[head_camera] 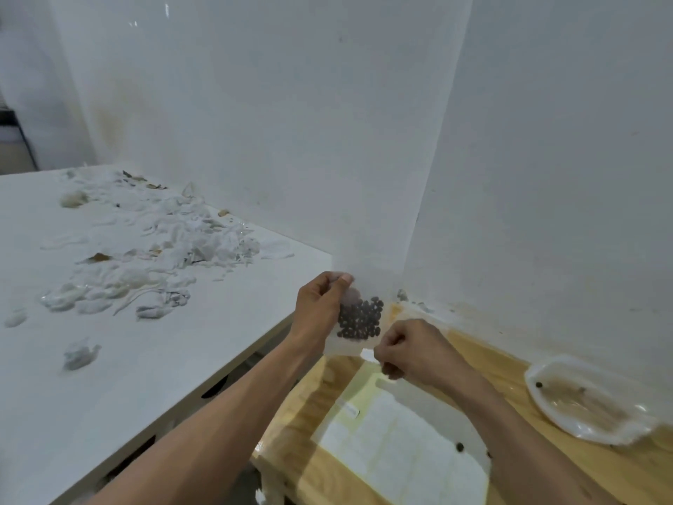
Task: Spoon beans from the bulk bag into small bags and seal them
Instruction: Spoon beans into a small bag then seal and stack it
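Observation:
A small clear bag point(358, 322) holding dark brown beans hangs in the air over the gap between the two tables. My left hand point(320, 304) pinches its upper left edge between thumb and fingers. My right hand point(408, 349) grips its lower right edge, fingers curled closed. A white label strip point(368, 355) shows at the bag's lower edge by my right fingers. No spoon is in view. A large flat plastic bag with a white label point(397, 446) lies on the wooden table under my right arm, with one loose bean point(460, 447) on it.
A white plastic dish point(590, 399) with a bean or two sits on the wooden table point(510, 362) at right. The white table point(109, 359) at left carries a heap of crumpled clear and white bags point(145, 249). White walls close in behind and at right.

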Demonstrator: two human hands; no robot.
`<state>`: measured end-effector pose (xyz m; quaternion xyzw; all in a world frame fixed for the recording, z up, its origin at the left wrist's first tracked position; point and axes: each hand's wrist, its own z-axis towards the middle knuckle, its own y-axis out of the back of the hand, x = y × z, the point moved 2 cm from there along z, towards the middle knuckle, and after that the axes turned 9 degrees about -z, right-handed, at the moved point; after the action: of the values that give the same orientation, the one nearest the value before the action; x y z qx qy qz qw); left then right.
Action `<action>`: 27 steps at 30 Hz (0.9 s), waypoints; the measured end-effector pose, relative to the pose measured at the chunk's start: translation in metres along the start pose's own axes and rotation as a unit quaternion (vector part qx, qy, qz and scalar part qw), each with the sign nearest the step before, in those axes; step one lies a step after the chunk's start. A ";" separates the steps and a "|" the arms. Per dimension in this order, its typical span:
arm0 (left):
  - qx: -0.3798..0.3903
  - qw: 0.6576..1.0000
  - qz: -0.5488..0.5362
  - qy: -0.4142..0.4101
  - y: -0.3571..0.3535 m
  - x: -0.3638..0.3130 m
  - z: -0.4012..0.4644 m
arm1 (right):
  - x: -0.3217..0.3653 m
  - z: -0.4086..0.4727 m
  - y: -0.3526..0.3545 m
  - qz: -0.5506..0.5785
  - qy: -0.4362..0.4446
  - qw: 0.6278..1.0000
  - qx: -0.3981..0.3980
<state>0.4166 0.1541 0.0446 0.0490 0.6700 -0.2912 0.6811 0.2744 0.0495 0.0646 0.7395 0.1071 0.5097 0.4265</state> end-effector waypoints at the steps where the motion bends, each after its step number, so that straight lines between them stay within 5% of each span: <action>1: 0.011 1.000 -0.008 0.006 -0.004 0.000 -0.001 | 0.002 0.000 0.011 0.012 0.015 0.999 -0.031; 14: 0.130 0.991 -0.023 0.028 -0.082 -0.005 -0.027 | -0.014 0.001 0.075 0.057 0.089 0.954 -0.282; 27: 0.148 0.988 -0.018 0.031 -0.127 -0.004 -0.033 | -0.040 -0.006 0.092 0.060 0.044 0.927 -0.367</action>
<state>0.3292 0.0650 0.0860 0.1461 0.6409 -0.3982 0.6399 0.2256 -0.0272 0.1068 0.5133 -0.1137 0.5697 0.6317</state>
